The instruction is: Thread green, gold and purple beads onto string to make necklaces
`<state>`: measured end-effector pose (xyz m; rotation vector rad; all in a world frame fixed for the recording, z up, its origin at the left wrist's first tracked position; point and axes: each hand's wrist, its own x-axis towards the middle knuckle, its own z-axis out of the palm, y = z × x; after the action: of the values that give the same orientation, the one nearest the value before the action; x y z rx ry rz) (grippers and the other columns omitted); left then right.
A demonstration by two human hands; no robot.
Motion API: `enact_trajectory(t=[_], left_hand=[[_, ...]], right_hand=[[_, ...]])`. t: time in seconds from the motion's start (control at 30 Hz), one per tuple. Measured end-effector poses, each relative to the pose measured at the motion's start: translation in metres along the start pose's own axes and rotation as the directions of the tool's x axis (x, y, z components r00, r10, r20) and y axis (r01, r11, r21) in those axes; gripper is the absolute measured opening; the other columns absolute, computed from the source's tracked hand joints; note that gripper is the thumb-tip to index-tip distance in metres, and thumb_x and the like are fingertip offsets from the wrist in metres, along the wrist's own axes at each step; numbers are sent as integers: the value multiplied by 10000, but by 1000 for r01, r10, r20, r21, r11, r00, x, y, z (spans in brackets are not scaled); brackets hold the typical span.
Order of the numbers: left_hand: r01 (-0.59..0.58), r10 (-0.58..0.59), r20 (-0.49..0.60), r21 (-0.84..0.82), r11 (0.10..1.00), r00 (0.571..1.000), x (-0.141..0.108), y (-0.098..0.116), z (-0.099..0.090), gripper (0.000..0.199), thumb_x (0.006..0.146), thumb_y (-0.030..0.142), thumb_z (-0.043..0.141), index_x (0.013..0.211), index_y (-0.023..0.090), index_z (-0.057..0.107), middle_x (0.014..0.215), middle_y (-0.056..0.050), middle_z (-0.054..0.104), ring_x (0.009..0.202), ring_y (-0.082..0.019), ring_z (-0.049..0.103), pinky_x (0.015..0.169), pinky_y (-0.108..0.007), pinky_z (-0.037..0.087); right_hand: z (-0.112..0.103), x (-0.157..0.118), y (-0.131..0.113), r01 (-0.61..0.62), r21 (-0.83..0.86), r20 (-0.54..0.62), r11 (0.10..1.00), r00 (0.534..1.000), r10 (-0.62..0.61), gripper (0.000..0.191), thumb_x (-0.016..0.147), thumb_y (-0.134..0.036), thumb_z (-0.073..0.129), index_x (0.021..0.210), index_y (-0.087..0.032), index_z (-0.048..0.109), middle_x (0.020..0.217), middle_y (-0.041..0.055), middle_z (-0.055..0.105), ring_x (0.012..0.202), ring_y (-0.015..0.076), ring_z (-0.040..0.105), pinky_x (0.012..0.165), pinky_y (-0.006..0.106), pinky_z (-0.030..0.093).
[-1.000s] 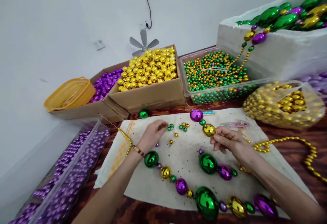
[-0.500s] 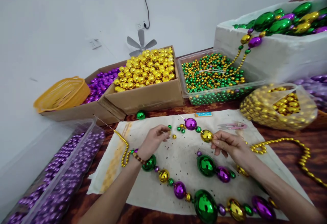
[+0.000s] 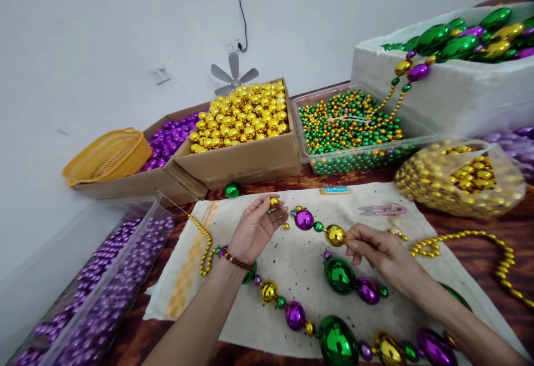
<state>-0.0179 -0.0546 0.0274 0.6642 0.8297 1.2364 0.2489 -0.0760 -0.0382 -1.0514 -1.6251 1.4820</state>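
Observation:
Between the fingertips of my left hand [image 3: 256,227] is a small gold bead [image 3: 274,202], held above the cloth. My right hand [image 3: 373,249] pinches the end of a short string at its large gold bead [image 3: 335,236]; a green bead [image 3: 319,226] and a purple bead [image 3: 304,219] follow on that string toward my left hand. One loose gold bead [image 3: 286,226] lies below my left fingers. A finished-looking row with a big green bead [image 3: 337,339] curves across the cloth nearest me. Inside that curve rests a short piece with a green bead [image 3: 339,275] and a purple bead [image 3: 367,290].
On the white cloth [image 3: 292,310] lie pink-handled snips [image 3: 382,210] and a gold bead chain [image 3: 206,249]. Behind stand a carton of gold beads [image 3: 242,161], a clear tub of small beads [image 3: 354,157] and a white foam box [image 3: 421,88]. A purple-bead tub [image 3: 104,282] is at left.
My left hand has turned palm up and raised a small gold bead from the loose group. The string in my right hand has shifted slightly left and down.

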Motion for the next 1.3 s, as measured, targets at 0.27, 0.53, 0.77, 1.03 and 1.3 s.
enact_trajectory(t=[0.27,0.53,0.77,1.03,1.3], left_hand=[[-8,8,-25,-18,1000,1000,1,-8,6,88,840,234,623,892,165,611,905,-36,688,870,-158,669,917,-360,488],[-30,30,-25,-34,999,999,2,-10,7,96,844,238,617,911,171,604,919,-33,691,907,-174,669,961,-397,463],[-71,69,-37,-42,997,997,2,-12,9,122,829,236,636,928,173,602,933,-22,679,945,-199,667,965,-407,458],[-130,137,-87,80,988,987,5,-15,12,164,802,227,665,948,168,618,913,-35,680,880,-175,669,903,-376,480],[-167,169,-100,27,986,980,19,-31,29,208,807,307,651,975,188,619,935,-32,659,863,-145,634,769,-291,497]], right_hand=[[2,2,0,1,-35,-31,999,1000,-2,228,938,-364,461,807,-199,550,730,11,599,650,151,575,637,279,429],[2,1,2,-28,3,-60,1000,998,28,243,920,-383,490,778,-199,563,704,3,593,625,146,565,622,277,417],[5,1,2,-63,22,-85,998,994,65,247,913,-392,503,791,-189,572,708,6,614,605,135,555,586,260,388],[9,2,-2,-69,65,-82,995,994,74,272,891,-426,529,777,-183,575,698,9,616,575,130,561,564,257,396],[19,22,-5,-120,220,-120,968,982,149,274,781,-445,637,741,-178,586,679,10,638,496,117,555,484,247,386]])
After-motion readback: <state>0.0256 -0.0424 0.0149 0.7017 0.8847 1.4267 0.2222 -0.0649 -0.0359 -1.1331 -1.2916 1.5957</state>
